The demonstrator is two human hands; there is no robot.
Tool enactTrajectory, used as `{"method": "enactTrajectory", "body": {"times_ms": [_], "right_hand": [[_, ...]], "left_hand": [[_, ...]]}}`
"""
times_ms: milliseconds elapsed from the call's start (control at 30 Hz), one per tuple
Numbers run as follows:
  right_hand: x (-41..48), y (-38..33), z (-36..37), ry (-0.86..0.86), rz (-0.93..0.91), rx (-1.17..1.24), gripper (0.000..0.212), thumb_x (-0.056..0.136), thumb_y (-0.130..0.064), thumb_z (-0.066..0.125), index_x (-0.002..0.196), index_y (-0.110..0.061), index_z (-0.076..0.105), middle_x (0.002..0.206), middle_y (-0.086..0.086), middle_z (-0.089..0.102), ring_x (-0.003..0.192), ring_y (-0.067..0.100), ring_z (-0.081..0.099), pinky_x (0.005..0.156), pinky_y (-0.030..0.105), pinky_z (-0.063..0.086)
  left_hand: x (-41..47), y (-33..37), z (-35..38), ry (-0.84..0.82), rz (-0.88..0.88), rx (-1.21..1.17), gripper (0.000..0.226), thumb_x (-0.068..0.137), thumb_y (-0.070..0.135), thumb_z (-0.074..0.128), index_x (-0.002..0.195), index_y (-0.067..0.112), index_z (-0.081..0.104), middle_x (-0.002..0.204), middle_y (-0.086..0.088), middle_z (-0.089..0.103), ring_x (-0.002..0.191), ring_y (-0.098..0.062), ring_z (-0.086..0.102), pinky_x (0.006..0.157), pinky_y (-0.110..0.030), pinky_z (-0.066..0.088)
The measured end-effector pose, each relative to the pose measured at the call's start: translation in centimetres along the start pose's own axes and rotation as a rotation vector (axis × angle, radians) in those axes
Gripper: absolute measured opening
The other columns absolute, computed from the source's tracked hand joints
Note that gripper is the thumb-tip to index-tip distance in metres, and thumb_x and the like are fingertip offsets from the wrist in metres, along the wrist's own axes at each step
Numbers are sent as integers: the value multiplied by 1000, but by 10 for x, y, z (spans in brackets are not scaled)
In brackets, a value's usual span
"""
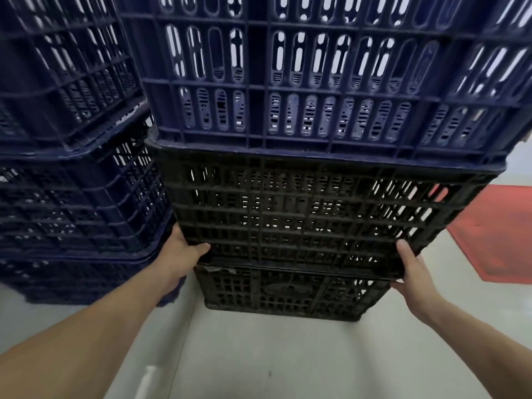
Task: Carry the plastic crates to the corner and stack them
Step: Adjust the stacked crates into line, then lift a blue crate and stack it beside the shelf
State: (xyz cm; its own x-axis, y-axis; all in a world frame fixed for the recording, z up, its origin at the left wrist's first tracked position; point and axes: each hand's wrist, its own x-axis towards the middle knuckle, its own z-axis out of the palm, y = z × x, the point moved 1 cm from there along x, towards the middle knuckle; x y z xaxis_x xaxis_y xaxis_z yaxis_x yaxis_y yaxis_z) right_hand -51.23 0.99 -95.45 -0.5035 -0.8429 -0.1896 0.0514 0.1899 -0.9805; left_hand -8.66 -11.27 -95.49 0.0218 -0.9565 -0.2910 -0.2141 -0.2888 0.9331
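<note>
No readable text; the oval emblem on the lowest black crate [283, 292] is illegible.

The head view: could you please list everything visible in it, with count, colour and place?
black crates: two, black, centre stack, one on the other on the floor
blue crate: one, dark blue, on top of the black crates
blue crate stack: at least three, dark blue, left
red mat: one, red, right on the floor
floor: light grey, below
left hand: gripping the upper black crate's lower left corner
right hand: gripping its lower right corner
</note>
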Motion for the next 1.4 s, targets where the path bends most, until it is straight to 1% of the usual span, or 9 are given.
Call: {"method": "enactTrajectory", "body": {"times_ms": [200,367,533,667,833,967,1133,1333,1400], "right_hand": [[-1,-9,3,-33,-24,8,112,29,-100,70,120,-35,63,118,-5,75,106,12,71,78,37,53],[-6,-11,5,-34,-1,37,69,83,-80,60,129,-29,59,131,4,70,109,14,68,80,35,52],[-3,-4,2,5,12,-1,127,38,-100,68,140,-27,54,129,0,71,118,22,67,88,42,53],[-4,-9,3,0,-4,-53,119,43,-99,67,138,-27,56,122,-4,72,114,18,68,81,36,52],[-14,-17,3,33,49,-151,87,73,-82,49,144,-32,49,140,-9,59,127,17,52,111,45,36],[-35,-30,14,122,85,-283,64,103,-62,45,151,-21,42,139,-10,52,133,23,48,103,37,32],[-78,-68,48,48,167,-447,58,103,-57,50,151,-25,45,149,0,54,139,31,47,101,36,33],[-139,-149,111,-172,185,-574,68,98,-56,59,153,-16,52,157,3,51,146,24,44,121,38,30],[-160,-180,138,-253,170,-605,71,95,-59,61,151,-16,54,155,3,53,145,23,45,121,36,30]], "left_hand": [[-4,0,-1,2,17,47,73,94,7,70,151,29,32,131,4,57,126,-21,55,115,-43,41],[-6,3,-2,-16,10,78,71,95,6,67,152,27,29,137,2,54,126,-20,52,115,-41,40],[-4,8,-3,-42,-19,78,72,98,8,64,155,28,26,139,4,51,128,-21,50,116,-44,39],[-7,11,-4,-82,-38,74,71,99,9,62,155,29,25,142,3,51,125,-19,49,113,-42,40],[-10,20,-10,-141,-98,108,65,100,10,62,154,29,30,141,4,51,120,-17,49,108,-37,38],[-31,28,-23,-185,-84,269,85,95,12,69,161,31,18,147,7,46,129,-13,46,113,-28,34],[-81,56,-59,-143,-174,306,102,92,30,74,163,24,2,159,6,34,144,-21,39,115,-34,36],[-152,118,-130,-72,-247,269,80,93,27,72,158,21,27,139,11,49,137,-18,46,98,-31,42],[-172,147,-160,-50,-248,288,85,87,44,75,157,25,30,136,16,49,126,-13,50,93,-32,46]]}}
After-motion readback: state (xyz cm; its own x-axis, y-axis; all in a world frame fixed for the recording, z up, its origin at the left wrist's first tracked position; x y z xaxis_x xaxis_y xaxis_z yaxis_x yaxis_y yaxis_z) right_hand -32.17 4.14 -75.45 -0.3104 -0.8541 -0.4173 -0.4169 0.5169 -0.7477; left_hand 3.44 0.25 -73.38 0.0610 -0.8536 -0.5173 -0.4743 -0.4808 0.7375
